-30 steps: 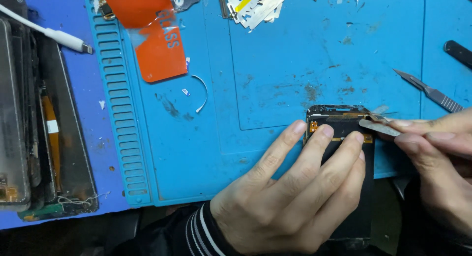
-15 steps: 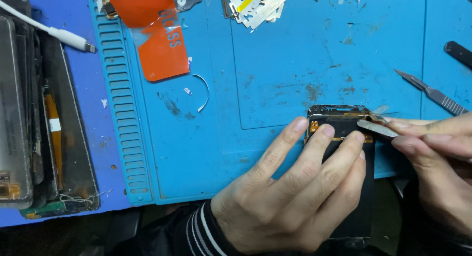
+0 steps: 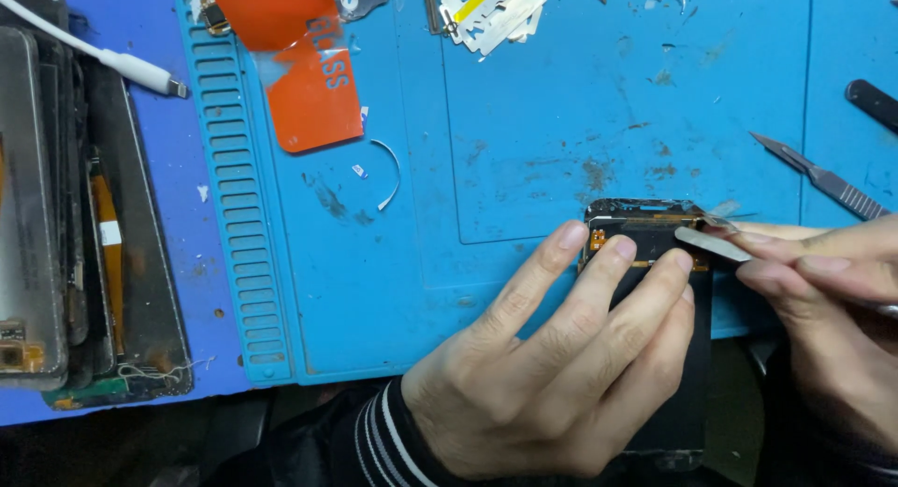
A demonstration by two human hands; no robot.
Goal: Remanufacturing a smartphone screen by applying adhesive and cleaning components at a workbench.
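A black phone screen assembly [image 3: 645,230] lies on the blue work mat [image 3: 524,150] near its front edge. My left hand [image 3: 561,356] presses flat on it, fingers spread over the upper part beside orange flex parts. My right hand [image 3: 823,309] comes in from the right and pinches a thin flat metal blade [image 3: 706,244], whose tip rests at the screen's top right corner.
A scalpel [image 3: 823,178] lies on the mat to the right, with a black tool handle [image 3: 875,103] beyond it. An orange film sheet [image 3: 299,66] and metal shield scraps [image 3: 491,10] sit at the back. Stacked phone screens [image 3: 65,225] and a white cable [image 3: 103,57] are at left.
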